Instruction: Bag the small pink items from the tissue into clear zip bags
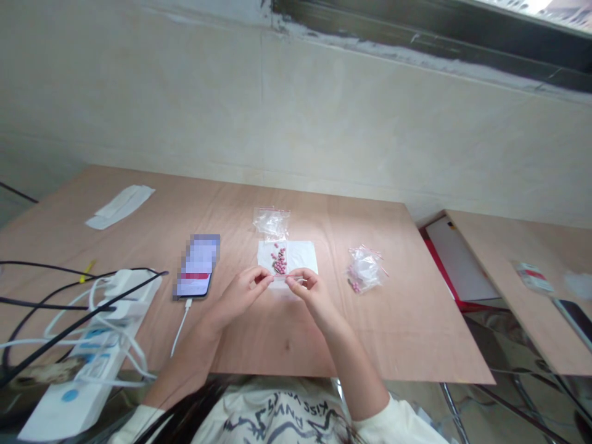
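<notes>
At a wooden tabletop (393,320), in the head view, a person's left hand (238,296) and right hand (314,295) meet above a white sheet (303,256), the fingers (263,279) of both pinched closed on the top edge of a small clear bag (285,271) holding pink beads (279,262). A second clear bag (271,223) lies just above the sheet, a third clear bag (365,269) to the right. A phone (197,266) and power strip (115,308) sit left.
</notes>
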Motion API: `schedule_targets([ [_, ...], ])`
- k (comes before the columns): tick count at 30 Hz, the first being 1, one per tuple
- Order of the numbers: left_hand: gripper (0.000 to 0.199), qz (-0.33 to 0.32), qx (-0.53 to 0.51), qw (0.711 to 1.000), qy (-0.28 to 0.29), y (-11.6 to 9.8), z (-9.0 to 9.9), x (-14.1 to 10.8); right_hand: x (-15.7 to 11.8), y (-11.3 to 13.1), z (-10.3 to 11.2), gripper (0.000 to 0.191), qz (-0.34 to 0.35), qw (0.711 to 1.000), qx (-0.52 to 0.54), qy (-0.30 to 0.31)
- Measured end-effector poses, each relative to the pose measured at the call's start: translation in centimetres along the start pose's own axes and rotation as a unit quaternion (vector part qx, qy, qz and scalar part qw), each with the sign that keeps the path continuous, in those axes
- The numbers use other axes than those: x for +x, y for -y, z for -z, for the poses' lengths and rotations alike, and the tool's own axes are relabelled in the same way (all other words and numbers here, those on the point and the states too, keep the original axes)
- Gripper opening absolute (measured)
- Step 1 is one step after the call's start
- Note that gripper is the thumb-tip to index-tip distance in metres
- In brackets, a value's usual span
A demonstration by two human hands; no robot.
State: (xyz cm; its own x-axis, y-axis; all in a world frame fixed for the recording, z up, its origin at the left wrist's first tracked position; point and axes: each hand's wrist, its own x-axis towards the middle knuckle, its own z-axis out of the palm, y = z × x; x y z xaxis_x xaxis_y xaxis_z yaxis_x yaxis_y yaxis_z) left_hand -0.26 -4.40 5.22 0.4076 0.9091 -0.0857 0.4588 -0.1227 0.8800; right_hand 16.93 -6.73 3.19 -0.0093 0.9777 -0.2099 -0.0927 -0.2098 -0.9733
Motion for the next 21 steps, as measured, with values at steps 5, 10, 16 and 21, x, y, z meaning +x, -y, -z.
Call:
schedule_targets([
  [5, 0.019, -0.033, -0.029, 0.998, 0.049, -0.83, -0.22, 0.07, 0.2, 0.11, -0.38, 0.015, 0.02, 1.0, -0.007, -0.016],
  [10, 0.022, -0.04, -0.012, 0.999, 0.028, -0.86, -0.6, 0.43, 0.24, 0.05, -0.64, 0.017, -0.007, 1.0, 0.008, -0.014],
  [16, 0.023, -0.008, -0.031, 0.999, 0.042, -0.41, -0.1, 0.51, 0.15, -0.01, 0.09, 0.017, -0.047, 0.997, 0.068, 0.0],
  [21, 0.023, -0.001, -0.02, 1.0, 0.021, -0.14, 0.09, 0.48, 0.23, -0.19, 0.28, 0.018, -0.049, 0.997, 0.065, 0.001],
])
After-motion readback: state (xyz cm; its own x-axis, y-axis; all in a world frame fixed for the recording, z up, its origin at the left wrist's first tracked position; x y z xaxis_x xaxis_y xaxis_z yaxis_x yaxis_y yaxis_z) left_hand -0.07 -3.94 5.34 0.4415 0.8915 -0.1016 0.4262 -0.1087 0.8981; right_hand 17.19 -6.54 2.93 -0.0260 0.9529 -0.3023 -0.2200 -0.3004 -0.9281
